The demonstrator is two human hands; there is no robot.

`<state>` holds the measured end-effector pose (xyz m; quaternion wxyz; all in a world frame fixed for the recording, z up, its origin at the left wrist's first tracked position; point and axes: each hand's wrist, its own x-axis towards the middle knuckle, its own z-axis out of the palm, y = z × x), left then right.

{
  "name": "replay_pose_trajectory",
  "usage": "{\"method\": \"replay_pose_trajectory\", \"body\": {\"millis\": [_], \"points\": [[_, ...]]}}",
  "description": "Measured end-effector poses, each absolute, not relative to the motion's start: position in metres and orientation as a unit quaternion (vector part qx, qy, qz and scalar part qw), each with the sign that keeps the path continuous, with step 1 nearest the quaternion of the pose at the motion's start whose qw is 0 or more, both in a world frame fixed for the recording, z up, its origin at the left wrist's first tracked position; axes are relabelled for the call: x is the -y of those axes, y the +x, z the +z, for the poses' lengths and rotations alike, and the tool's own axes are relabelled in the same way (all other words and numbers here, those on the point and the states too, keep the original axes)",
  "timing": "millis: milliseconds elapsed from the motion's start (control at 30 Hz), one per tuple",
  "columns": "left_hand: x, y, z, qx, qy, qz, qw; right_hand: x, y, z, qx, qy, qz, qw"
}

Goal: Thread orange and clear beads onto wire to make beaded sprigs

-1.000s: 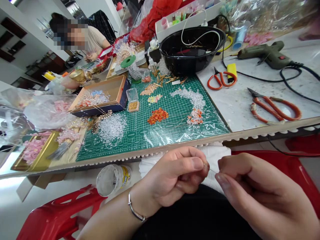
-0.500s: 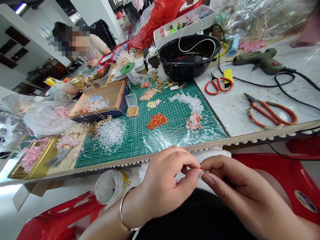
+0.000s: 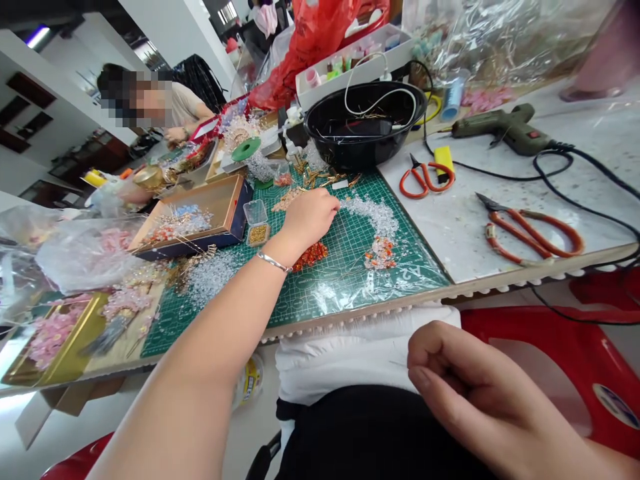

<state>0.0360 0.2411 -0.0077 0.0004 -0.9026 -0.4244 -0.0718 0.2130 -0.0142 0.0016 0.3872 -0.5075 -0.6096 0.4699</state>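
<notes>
My left hand (image 3: 313, 215) reaches across the green cutting mat (image 3: 345, 293), its fingers curled down and drawn together over the small peach and yellow pieces (image 3: 287, 200). What lies between those fingertips is hidden. Just below the hand is a pile of orange-red beads (image 3: 313, 257), partly covered by the wrist. Over my lap, my right hand (image 3: 465, 387) is closed in a pinch, thumb against forefinger. A faint thin wire (image 3: 399, 364) seems to stick out from its fingertips. Clear beads (image 3: 373, 215) curve along the mat's right side, with orange-and-clear bead pieces (image 3: 380, 253) at their lower end.
Orange-handled pliers (image 3: 535, 230), small scissors (image 3: 427, 179) and a glue gun (image 3: 505, 130) with its cable lie at right. A black basin (image 3: 363, 150) stands behind the mat. A box (image 3: 240, 207) and more clear beads (image 3: 213, 277) are at left. Another person (image 3: 187, 110) sits beyond.
My hands have parted: the left moved forward from the right hand's fingertips to the middle of the mat. The right stays over my lap, still pinched. The view has shifted slightly.
</notes>
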Motion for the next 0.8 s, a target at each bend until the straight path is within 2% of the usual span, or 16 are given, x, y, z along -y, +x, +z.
{"method": "replay_pose_trajectory", "body": {"millis": [300,500,600,667,733,800], "points": [[-0.253,0.041,-0.021,0.420,-0.906,-0.041,0.023,0.012,0.217,-0.005,0.583,-0.501,0.522,0.370],[-0.255,0.043,-0.017,0.458,-0.886,-0.069,-0.018,0.010,0.212,-0.001,0.583,-0.496,0.523,0.376],[-0.230,0.044,-0.002,0.470,-0.874,-0.115,-0.052,0.013,0.214,0.003,0.580,-0.507,0.499,0.398],[-0.195,0.043,0.009,0.481,-0.848,-0.174,-0.136,0.016,0.217,0.006,0.582,-0.519,0.460,0.424],[-0.147,0.041,0.016,0.481,-0.689,-0.291,-0.458,0.018,0.220,0.008,0.593,-0.526,0.411,0.451],[-0.098,0.040,0.018,0.417,-0.483,-0.303,-0.708,0.021,0.220,0.008,0.615,-0.527,0.357,0.466]]}}
